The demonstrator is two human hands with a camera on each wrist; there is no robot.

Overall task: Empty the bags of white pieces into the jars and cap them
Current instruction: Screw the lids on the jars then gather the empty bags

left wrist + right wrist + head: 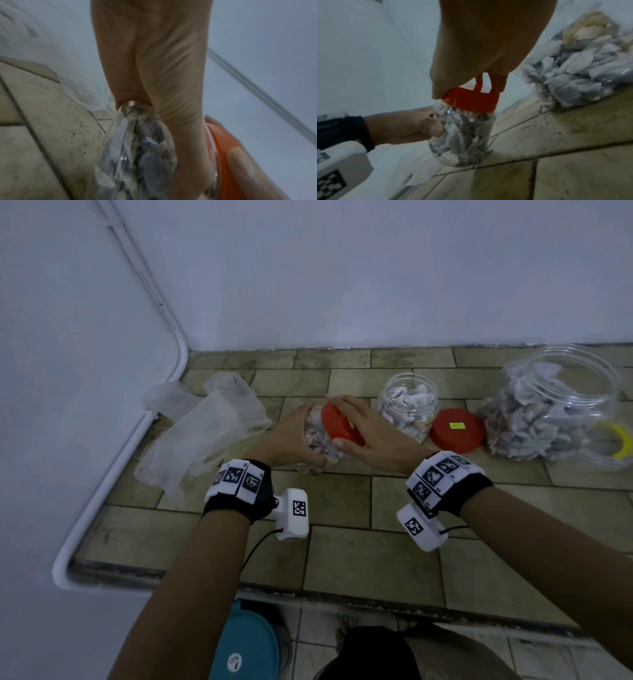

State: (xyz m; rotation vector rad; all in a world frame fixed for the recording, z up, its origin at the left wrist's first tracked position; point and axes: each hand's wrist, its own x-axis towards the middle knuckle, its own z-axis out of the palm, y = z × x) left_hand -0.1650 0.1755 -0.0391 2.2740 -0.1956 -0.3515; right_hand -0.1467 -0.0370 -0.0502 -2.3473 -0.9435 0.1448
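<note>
A clear jar (317,440) full of white pieces stands tilted on the tiled counter; my left hand (291,436) grips its body (464,138). My right hand (366,433) grips the red cap (337,424) that sits on the jar's mouth (471,101). In the left wrist view the jar (137,155) shows below my palm, with the cap's orange-red rim (223,148) at right. A second clear jar (407,405) with white pieces stands open behind, and its red cap (457,430) lies flat beside it.
Empty clear bags (202,426) lie crumpled at the left by the wall. A clear bag full of white pieces (541,419) lies at the right, with a yellow ring (621,440) next to it. The counter's front edge (308,594) is near me.
</note>
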